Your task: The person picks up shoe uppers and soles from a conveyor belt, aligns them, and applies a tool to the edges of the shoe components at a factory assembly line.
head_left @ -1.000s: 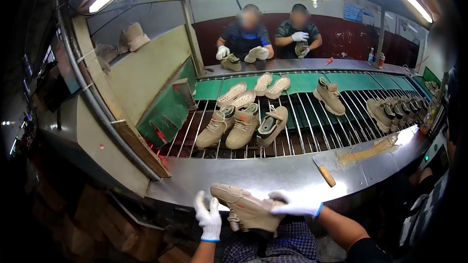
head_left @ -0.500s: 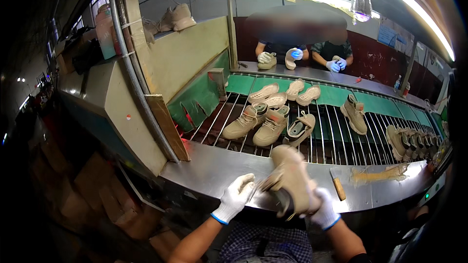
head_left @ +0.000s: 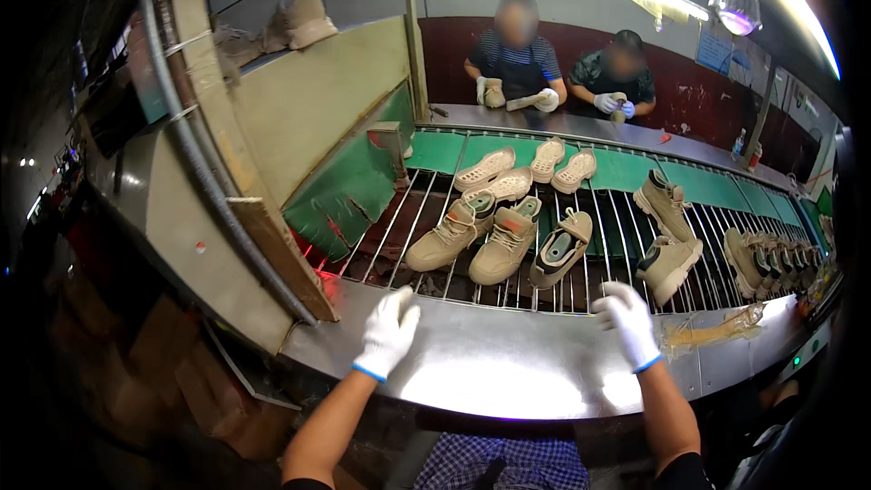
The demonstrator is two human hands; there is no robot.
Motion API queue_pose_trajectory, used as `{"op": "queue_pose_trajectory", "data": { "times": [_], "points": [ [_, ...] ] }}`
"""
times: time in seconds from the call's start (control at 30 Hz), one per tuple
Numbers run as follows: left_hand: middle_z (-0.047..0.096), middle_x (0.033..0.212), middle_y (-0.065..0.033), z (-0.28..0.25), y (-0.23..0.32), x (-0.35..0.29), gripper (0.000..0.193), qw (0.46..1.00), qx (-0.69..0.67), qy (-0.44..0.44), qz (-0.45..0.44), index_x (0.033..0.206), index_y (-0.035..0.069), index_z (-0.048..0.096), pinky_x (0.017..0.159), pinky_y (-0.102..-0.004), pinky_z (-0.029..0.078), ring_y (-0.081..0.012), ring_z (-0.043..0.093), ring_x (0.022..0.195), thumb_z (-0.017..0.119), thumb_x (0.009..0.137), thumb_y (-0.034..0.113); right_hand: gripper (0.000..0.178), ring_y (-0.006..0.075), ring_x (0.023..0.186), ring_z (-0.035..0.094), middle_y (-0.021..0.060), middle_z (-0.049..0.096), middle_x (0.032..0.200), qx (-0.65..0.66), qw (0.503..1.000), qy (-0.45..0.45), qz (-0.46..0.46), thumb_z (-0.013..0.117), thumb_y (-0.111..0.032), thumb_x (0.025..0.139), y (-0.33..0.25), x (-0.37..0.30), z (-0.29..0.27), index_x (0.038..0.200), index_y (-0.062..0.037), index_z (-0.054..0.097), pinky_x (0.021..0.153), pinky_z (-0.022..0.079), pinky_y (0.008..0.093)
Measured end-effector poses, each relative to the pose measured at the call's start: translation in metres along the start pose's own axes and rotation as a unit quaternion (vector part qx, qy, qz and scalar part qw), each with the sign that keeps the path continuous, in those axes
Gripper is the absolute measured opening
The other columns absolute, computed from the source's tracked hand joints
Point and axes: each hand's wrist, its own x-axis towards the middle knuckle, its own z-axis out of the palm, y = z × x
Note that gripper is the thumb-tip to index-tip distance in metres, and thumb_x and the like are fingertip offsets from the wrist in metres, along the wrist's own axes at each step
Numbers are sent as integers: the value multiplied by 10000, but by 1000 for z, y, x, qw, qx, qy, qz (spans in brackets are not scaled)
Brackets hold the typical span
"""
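My left hand (head_left: pixel 388 334), in a white glove with a blue cuff, is open and holds nothing over the steel ledge (head_left: pixel 490 358). My right hand (head_left: pixel 628 319), gloved alike, is also open and empty, beside a beige shoe (head_left: pixel 667 265) lying on its side on the rack with its sole turned right. Beyond my hands, a beige lace-up shoe (head_left: pixel 446 238) and another (head_left: pixel 502 247) stand side by side, toes toward me. Right of them a third beige shoe (head_left: pixel 561 249) leans with its opening showing.
Metal rods form the rack (head_left: pixel 602 245). Several pale soles (head_left: pixel 502 186) lie behind the shoes. Further right are another shoe (head_left: pixel 665 202) and a row of shoes (head_left: pixel 746 263). Two gloved people work across the rack. A post (head_left: pixel 204 145) and panel stand left.
The shoe that was in my right hand now lies on the rack at the right. Both hands have moved apart and forward, and the wooden-handled knife no longer shows.
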Motion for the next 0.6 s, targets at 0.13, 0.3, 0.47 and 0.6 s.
{"op": "queue_pose_trajectory", "data": {
  "times": [0.13, 0.3, 0.47, 0.6],
  "points": [
    [652, 1359, -175, 23, -29, 114, 470, 982, 155, -37, 98, 1414, 90, 598, 1059, -480, 510, -387, 623, 1237, 657, 994, 292, 357, 237, 888, 731, 114, 760, 1071, -106, 990, -96, 0, 642, -245, 1000, 37, 16, 94, 1295, -48, 687, 815, 593, 352],
    [616, 1349, -131, 78, -53, 245, 519, 927, 272, -93, 240, 1398, 134, 589, 980, -492, 525, -346, 585, 1255, 726, 915, 268, 338, 338, 973, 759, 163, 776, 1088, -231, 937, -207, -159, 659, -346, 1013, 46, 49, 157, 1234, -100, 725, 868, 611, 404],
    [485, 1580, -181, 154, -78, 338, 740, 842, 332, -188, 381, 1508, 242, 559, 1139, -558, 439, -445, 482, 1426, 784, 807, 164, 293, 288, 840, 759, 95, 762, 943, -164, 941, -230, -185, 715, -297, 980, 61, 68, 157, 1225, -137, 727, 747, 614, 394],
    [454, 1590, -204, 218, -103, 388, 787, 810, 287, -275, 431, 1470, 274, 588, 1201, -588, 378, -464, 420, 1459, 853, 732, 204, 229, 258, 691, 722, 49, 716, 806, -173, 937, -250, -172, 775, -285, 934, 43, 82, 154, 1119, -151, 763, 600, 578, 365]
  ]
}}
